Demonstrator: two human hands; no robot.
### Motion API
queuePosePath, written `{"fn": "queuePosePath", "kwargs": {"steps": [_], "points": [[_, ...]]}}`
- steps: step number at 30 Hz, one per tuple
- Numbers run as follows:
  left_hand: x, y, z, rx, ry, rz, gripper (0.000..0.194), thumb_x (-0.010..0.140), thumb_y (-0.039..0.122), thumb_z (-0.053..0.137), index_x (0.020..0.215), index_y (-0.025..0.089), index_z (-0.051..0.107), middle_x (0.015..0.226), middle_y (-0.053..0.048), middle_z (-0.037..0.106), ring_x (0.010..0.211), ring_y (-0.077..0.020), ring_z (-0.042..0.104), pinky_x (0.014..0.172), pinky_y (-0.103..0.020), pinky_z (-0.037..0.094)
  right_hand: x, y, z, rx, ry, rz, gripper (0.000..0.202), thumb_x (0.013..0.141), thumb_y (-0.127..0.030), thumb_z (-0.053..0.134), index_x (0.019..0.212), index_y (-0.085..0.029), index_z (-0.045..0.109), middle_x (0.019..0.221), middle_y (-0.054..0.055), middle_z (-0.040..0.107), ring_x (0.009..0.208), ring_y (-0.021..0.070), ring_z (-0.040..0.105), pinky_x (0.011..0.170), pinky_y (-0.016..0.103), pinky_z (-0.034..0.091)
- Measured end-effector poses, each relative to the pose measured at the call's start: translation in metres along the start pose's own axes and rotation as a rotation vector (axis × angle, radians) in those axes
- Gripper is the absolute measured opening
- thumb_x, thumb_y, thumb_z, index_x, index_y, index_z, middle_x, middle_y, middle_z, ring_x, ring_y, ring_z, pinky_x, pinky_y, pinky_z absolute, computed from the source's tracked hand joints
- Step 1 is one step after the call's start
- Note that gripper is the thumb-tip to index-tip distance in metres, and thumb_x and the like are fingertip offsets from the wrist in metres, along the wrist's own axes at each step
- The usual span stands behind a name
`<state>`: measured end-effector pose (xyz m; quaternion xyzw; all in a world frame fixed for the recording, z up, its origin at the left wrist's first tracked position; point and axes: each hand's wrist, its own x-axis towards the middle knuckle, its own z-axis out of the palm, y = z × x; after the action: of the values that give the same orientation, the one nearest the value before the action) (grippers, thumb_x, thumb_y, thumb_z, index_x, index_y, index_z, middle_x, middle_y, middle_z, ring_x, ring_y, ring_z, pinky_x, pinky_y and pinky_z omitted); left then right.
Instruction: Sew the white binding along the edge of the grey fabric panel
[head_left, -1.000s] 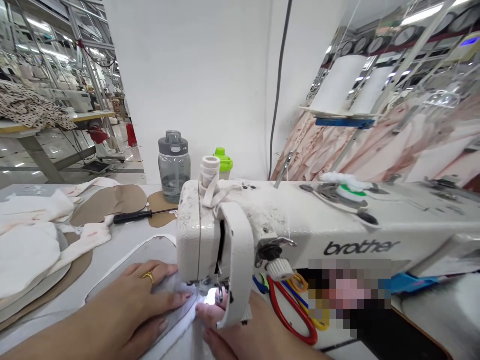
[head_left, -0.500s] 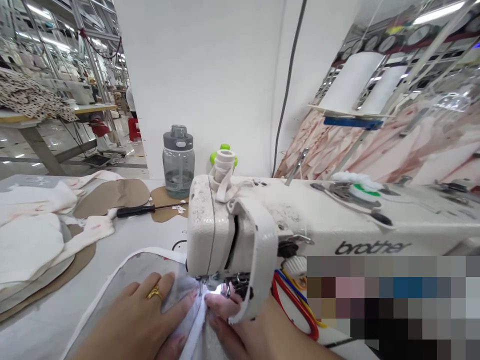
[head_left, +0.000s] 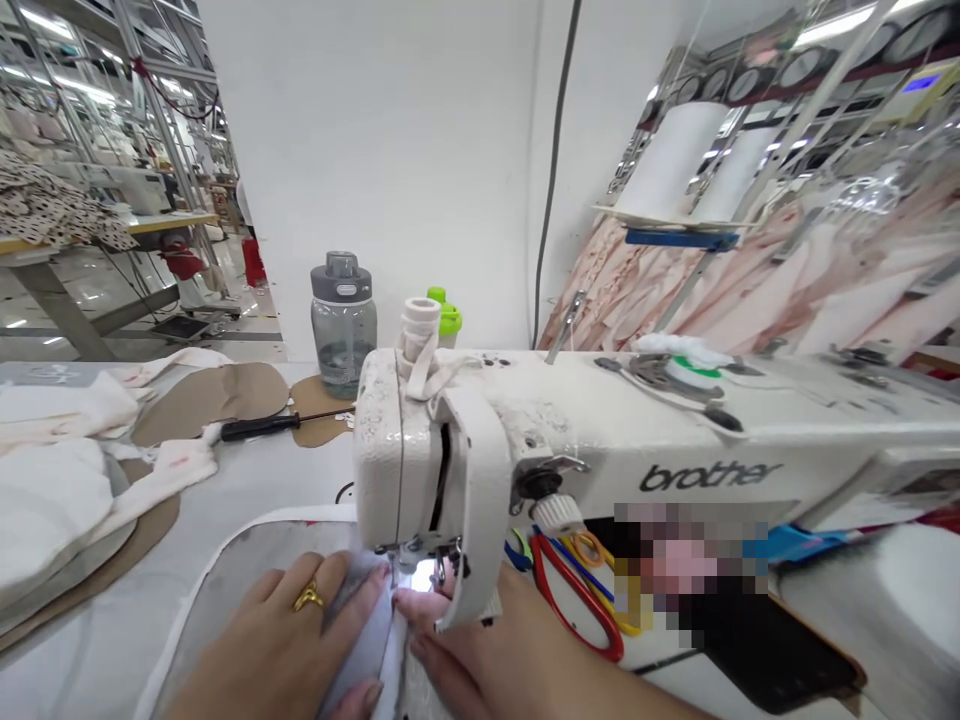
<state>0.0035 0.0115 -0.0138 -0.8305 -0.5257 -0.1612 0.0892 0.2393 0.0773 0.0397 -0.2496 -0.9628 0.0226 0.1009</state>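
Right hand (head_left: pixel 517 665) half behind guard (head_left: pixel 480 510)

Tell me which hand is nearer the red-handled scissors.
Right. The right hand lies just left of the red-handled scissors, under the machine head; whether they touch is unclear. The left hand rests flat on the grey fabric piece, farther left.

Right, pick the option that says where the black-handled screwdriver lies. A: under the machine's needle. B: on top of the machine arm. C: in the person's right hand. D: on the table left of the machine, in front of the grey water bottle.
D: the black-handled screwdriver lies flat on the table, left of the sewing machine and just in front of the grey water bottle, touched by neither hand.
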Motion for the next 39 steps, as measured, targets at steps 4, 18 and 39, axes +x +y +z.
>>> {"fn": "queuePosePath", "kwargs": {"steps": [4, 18, 39], "points": [[0.006, 0.012, -0.001, 0.138, 0.117, 0.049, 0.056, 0.077, 0.041, 0.061, 0.128, 0.018, 0.064, 0.109, -0.016, 0.071, 0.083, -0.0320, 0.064, 0.066, -0.043, 0.050, 0.001, -0.001, -0.006, 0.017, -0.002, 0.014, 0.023, 0.094, -0.029, 0.054, 0.106, -0.023, 0.072, 0.094, 0.009, 0.074, 0.093, 0.0288, 0.068, 0.079, 0.039, 0.055], [-0.003, -0.001, 0.008, 0.109, 0.048, 0.107, 0.061, 0.072, 0.042, 0.066, 0.130, 0.026, 0.060, 0.124, -0.010, 0.069, 0.100, -0.0324, 0.063, 0.079, -0.043, 0.049, 0.003, -0.002, -0.014, 0.088, -0.081, -0.001, 0.018, 0.093, -0.029, 0.056, 0.104, -0.022, 0.069, 0.092, 0.007, 0.073, 0.092, 0.0243, 0.068, 0.081, 0.033, 0.053], [0.023, -0.014, -0.043, -0.244, -0.227, 0.138, 0.035, 0.098, 0.027, 0.048, 0.127, 0.038, 0.064, 0.132, -0.003, 0.067, 0.119, -0.0225, 0.063, 0.101, -0.036, 0.053, 0.003, -0.004, -0.010, 0.065, -0.093, 0.004, 0.024, 0.095, -0.028, 0.052, 0.110, -0.019, 0.069, 0.094, 0.010, 0.073, 0.091, 0.0255, 0.068, 0.080, 0.034, 0.054]]}}
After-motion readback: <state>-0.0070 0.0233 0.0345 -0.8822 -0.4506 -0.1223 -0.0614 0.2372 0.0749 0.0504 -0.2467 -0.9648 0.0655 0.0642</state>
